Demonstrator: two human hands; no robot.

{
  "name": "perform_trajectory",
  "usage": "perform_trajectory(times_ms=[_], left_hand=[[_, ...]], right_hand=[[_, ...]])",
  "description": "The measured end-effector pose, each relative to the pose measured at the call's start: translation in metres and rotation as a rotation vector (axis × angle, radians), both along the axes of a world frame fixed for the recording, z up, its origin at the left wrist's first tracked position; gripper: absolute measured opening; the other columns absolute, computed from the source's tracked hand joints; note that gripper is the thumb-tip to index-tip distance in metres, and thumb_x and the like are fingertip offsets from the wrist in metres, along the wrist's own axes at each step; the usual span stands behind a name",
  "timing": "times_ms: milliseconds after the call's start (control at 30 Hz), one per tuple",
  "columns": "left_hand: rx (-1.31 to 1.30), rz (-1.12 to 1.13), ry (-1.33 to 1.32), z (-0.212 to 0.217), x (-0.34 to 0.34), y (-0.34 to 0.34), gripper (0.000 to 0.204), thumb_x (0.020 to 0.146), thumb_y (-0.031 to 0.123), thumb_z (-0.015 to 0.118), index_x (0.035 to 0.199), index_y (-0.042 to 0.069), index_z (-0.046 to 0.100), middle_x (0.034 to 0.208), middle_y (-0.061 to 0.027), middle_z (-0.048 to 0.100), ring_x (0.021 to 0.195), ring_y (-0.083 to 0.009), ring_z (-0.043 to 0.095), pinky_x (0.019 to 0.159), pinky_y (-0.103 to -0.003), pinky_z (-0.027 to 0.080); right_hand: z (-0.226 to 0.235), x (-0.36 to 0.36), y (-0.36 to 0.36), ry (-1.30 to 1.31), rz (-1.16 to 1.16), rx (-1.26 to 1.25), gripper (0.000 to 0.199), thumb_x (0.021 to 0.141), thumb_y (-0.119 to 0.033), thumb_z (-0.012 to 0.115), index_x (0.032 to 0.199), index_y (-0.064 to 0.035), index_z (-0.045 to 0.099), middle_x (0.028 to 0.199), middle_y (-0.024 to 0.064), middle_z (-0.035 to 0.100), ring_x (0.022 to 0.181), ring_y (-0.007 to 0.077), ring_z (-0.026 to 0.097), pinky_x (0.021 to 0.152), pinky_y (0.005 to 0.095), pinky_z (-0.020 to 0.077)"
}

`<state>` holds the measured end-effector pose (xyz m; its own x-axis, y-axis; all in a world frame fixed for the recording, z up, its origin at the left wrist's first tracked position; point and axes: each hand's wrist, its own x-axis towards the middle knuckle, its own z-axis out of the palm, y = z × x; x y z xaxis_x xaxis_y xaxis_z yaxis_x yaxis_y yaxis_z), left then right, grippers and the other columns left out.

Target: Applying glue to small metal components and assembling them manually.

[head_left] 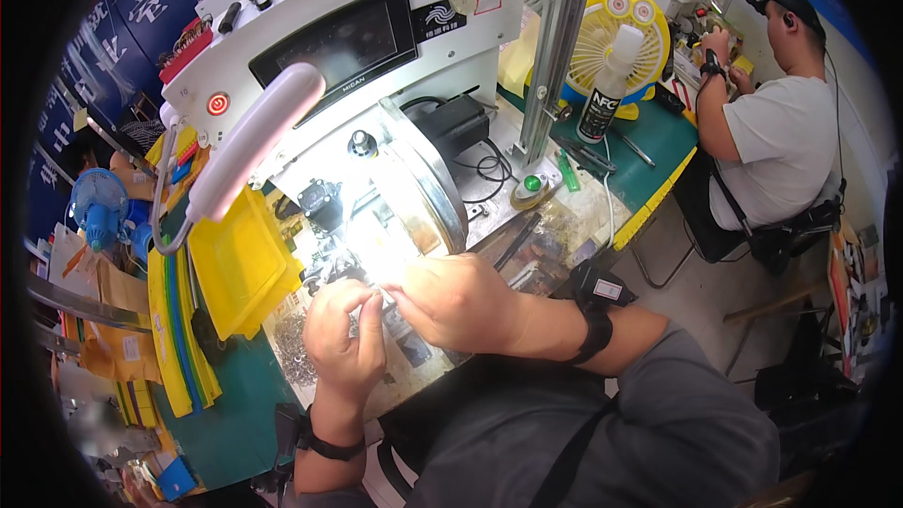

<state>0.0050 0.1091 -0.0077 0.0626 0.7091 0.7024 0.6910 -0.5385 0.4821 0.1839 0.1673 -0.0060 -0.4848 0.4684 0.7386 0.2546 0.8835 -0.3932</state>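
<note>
Left hand: the left hand (343, 339) is raised over the bench edge, fingers curled in, thumb and forefinger pinched together on something tiny that is too small and too brightly lit to identify.
Right hand: the right hand (451, 301) comes in from the right, knuckles up, its fingertips closed and meeting those of the left hand at the same small bright spot.
Wrists: each wrist carries a black strap (324, 440); the one on the right forearm bears a small black box (602, 287).
Pinched piece: it sits between the two sets of fingertips, just in front of the lit machine, above the worktop.
Small metal parts: a heap of small metal rings (293, 348) lies on the worktop just left of the left hand.
Yellow tray: a yellow tray (240, 259) stands tilted beside the heap, with stacked yellow and green strips (174, 339) further left.
Lamp: a white bar lamp (252, 141) on a bent neck hangs over the tray.
Machine: a white machine (367, 66) with a dark screen (334, 42) and a red button (217, 103) rises behind the hands; a curved metal guard (428, 179) stands at its right.
Green button: a green push button (532, 184) sits on the bench right of the guard.
Far bench: a white spray bottle (609, 85) stands before a yellow desk fan (616, 33).
Other person: a person in a white shirt (781, 146) sits at the far right, hands on that bench.
</note>
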Motion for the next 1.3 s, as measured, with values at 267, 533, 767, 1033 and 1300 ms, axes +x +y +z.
perform_trajectory(times_ms=[267,533,767,1033,1300], left_hand=[[0.012,0.039,-0.020,-0.001,0.009,-0.001,0.010,0.088,0.000,0.067,0.096,0.001,0.062,0.110,-0.0218,0.068,0.100,-0.0361,0.067,0.092,-0.042,0.052],[-0.081,-0.021,-0.123,-0.010,0.009,0.002,0.005,0.092,0.003,0.064,0.094,0.000,0.061,0.119,-0.0248,0.068,0.110,-0.0371,0.067,0.096,-0.041,0.051],[-0.022,0.017,-0.082,-0.009,0.003,-0.003,0.004,0.091,0.002,0.064,0.093,-0.001,0.062,0.117,-0.0241,0.069,0.110,-0.0367,0.067,0.095,-0.041,0.051],[0.014,-0.021,-0.052,-0.010,0.009,-0.001,0.009,0.089,0.000,0.065,0.097,0.001,0.061,0.115,-0.0221,0.069,0.106,-0.0369,0.068,0.092,-0.039,0.053],[0.049,-0.019,-0.021,-0.009,0.004,0.000,0.013,0.088,-0.001,0.067,0.098,0.001,0.060,0.113,-0.0218,0.070,0.100,-0.0377,0.069,0.086,-0.039,0.055]], right_hand=[[-0.003,0.006,0.002,0.004,0.024,0.027,0.021,0.085,-0.006,0.068,0.104,-0.0003,0.068,0.083,0.0101,0.067,0.068,0.0244,0.066,0.059,0.0355,0.0533],[-0.009,0.109,0.024,-0.008,-0.027,0.025,0.029,0.089,-0.009,0.072,0.116,-0.0019,0.067,0.090,0.0107,0.073,0.065,0.0198,0.070,0.061,0.0303,0.0549],[0.040,0.249,0.154,0.760,-0.443,-0.349,0.023,0.096,-0.017,0.067,0.109,0.0021,0.065,0.084,0.0056,0.070,0.066,0.0109,0.065,0.059,0.0217,0.0490],[0.057,0.276,0.214,0.316,-0.704,-0.311,0.056,0.085,-0.032,0.079,0.124,0.0056,0.065,0.087,0.0060,0.071,0.084,0.0155,0.066,0.079,0.0276,0.0501],[0.110,0.249,0.159,0.982,-0.526,-0.083,0.026,0.098,-0.026,0.068,0.106,-0.0013,0.068,0.090,0.0036,0.068,0.077,0.0110,0.062,0.072,0.0267,0.0499]])
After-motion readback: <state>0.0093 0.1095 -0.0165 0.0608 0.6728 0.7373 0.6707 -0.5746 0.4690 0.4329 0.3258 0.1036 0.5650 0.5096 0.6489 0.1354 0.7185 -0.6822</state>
